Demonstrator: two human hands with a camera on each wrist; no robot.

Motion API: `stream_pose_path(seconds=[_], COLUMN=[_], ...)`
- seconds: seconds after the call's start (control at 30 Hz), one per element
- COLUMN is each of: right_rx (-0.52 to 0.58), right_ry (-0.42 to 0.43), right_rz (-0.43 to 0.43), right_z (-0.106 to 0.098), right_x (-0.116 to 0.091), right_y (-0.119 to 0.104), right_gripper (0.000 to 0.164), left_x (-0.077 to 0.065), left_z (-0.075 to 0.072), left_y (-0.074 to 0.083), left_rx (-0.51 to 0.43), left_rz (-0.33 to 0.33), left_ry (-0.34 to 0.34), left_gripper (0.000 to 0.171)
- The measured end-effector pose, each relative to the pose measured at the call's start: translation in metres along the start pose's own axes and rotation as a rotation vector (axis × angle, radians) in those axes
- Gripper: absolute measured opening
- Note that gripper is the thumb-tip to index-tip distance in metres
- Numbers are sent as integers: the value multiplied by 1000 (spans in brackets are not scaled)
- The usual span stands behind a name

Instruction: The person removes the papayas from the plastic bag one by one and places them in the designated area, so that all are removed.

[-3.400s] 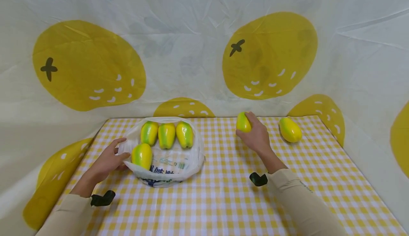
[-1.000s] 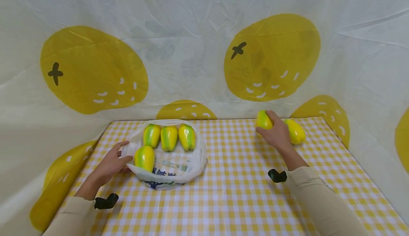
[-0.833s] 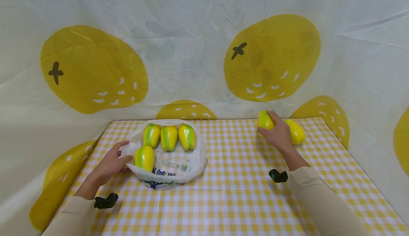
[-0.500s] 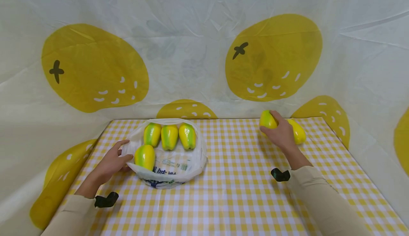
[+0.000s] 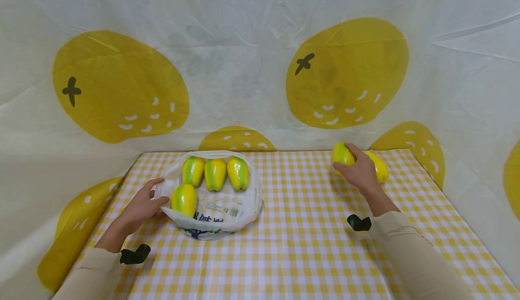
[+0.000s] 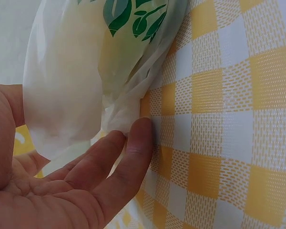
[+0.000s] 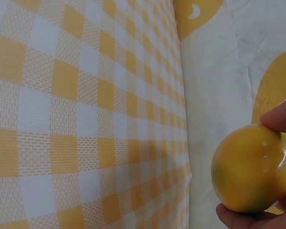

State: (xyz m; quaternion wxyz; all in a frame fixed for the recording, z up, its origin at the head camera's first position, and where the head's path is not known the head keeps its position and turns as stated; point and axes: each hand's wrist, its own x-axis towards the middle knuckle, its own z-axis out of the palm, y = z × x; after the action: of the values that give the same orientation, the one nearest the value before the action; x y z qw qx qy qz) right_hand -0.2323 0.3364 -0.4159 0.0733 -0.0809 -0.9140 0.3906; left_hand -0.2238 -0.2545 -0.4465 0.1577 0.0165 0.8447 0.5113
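Observation:
My right hand [image 5: 357, 166] grips a glossy yellow-green fruit [image 5: 343, 154], papaya-like in shape, near the back right of the table. In the right wrist view the fruit [image 7: 250, 167] sits between thumb and fingers, with the cloth off to its left. Partly behind that hand lies a second such fruit [image 5: 378, 166]. At the left, my left hand [image 5: 140, 207] holds the side of a white plastic bag [image 5: 249, 221], whose mouth is spread wide. Several matching fruits [image 5: 215, 174] lie inside. From the left wrist, the fingers show bent against the outside of the bag [image 6: 62, 90].
A yellow-and-white checked cloth [image 5: 284, 255] covers the table. Behind and at both sides hangs a pale curtain [image 5: 239, 87] printed with big yellow fruits, meeting the table's back edge. Dark bands [image 5: 359, 222] show at the wrists.
My right hand has carried its fruit rightward, from mid-table to beside the other loose fruit, which it now partly covers. My left hand has stayed on the bag.

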Motion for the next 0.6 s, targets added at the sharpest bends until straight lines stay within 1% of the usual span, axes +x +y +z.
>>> stream_pose_path(seconds=[0.4,0.6], right_rx=[-30,-11], right_ry=[-17,-37], right_rz=[-17,-5], right_z=[1,2], right_x=[2,1], right_y=[7,11], right_gripper=[81,82], left_x=[2,1], left_z=[1,0], left_y=[-1,-2], left_rx=[-12,-11], left_rz=[-10,-8], left_ry=[7,7], left_gripper=[79,79])
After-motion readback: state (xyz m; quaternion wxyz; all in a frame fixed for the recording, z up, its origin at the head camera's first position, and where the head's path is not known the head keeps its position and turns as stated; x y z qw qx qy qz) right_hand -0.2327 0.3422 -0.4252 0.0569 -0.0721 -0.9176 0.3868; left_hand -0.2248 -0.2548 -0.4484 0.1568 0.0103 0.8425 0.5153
